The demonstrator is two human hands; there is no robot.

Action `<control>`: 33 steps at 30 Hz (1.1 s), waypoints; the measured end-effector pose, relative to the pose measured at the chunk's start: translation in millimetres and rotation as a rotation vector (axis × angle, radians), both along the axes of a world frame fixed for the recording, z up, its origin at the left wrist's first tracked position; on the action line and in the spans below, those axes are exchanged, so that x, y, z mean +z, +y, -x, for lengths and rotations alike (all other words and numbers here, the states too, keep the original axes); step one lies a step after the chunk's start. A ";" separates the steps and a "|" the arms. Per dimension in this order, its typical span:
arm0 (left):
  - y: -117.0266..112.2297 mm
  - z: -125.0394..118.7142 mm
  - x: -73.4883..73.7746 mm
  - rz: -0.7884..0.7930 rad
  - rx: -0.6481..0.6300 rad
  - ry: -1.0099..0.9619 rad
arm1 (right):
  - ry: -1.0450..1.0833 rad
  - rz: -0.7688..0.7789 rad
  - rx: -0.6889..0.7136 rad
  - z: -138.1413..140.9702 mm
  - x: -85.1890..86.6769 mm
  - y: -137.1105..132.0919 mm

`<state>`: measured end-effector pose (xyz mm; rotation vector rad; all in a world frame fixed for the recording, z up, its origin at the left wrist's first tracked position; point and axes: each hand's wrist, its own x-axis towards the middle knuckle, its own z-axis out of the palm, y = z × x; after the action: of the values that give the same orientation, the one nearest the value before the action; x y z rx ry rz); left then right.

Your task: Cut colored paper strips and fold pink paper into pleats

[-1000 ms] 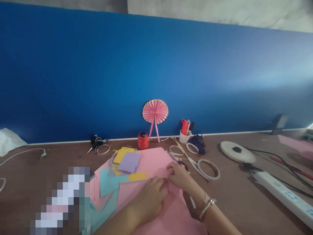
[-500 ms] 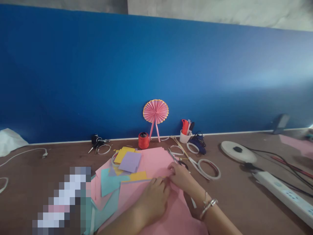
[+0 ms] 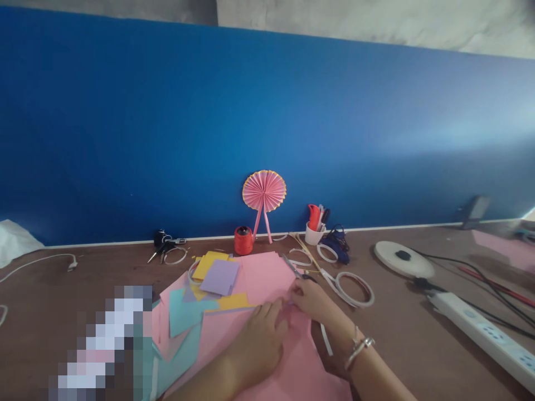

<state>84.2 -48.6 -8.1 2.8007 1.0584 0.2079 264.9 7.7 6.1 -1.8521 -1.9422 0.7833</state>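
Observation:
My left hand (image 3: 261, 337) lies on a large pink sheet of paper (image 3: 228, 342), its fingers stretched along the sheet's far edge. A thin purple strip (image 3: 238, 309) runs along that edge. Closed in a pinch, my right hand (image 3: 311, 298) is at the far right corner of the same sheet, its fingertips partly hiding the paper between them. Just beyond it lie scissors (image 3: 293, 266), their handles partly covered by the hand. Yellow paper (image 3: 234, 301) and another pink sheet (image 3: 267, 273) show past the edge.
Purple (image 3: 220, 277) and teal papers (image 3: 186, 312) lie left. Behind stand a pink pleated fan (image 3: 264, 191), a red thread spool (image 3: 243, 240) and a white cup (image 3: 313, 234) of tools. Right are a white tape roll (image 3: 355, 274), a round white device (image 3: 390, 257) and a power strip (image 3: 480, 328).
The view has shifted slightly. My left fingers are straighter along the paper's edge. The right hand keeps its pinch at the corner, and more of a white strip shows beside its wrist.

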 end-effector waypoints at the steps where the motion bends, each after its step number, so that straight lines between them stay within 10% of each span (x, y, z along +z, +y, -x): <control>1: -0.3 0.2 -0.8 0.003 0.009 -0.008 | 0.024 0.016 0.004 0.1 0.7 0.6; 11: 0.0 2.5 -1.7 0.053 0.071 -0.175 | -0.053 0.042 0.003 -0.1 -3.3 -3.1; 19: 21.9 17.1 -2.2 0.063 0.365 -0.582 | 0.156 -0.217 0.144 8.7 6.2 -3.5; 25: 35.1 23.7 -2.8 0.220 0.522 -0.863 | -0.143 -0.311 -0.182 -12.9 0.2 5.6; 33: 38.4 27.9 -7.8 0.232 0.611 -0.971 | -0.351 -0.144 -0.257 -18.3 -1.6 4.5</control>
<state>56.3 -10.2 -15.9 1.6850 1.4248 1.2356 283.1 12.1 4.6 -2.2034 -1.8386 0.2451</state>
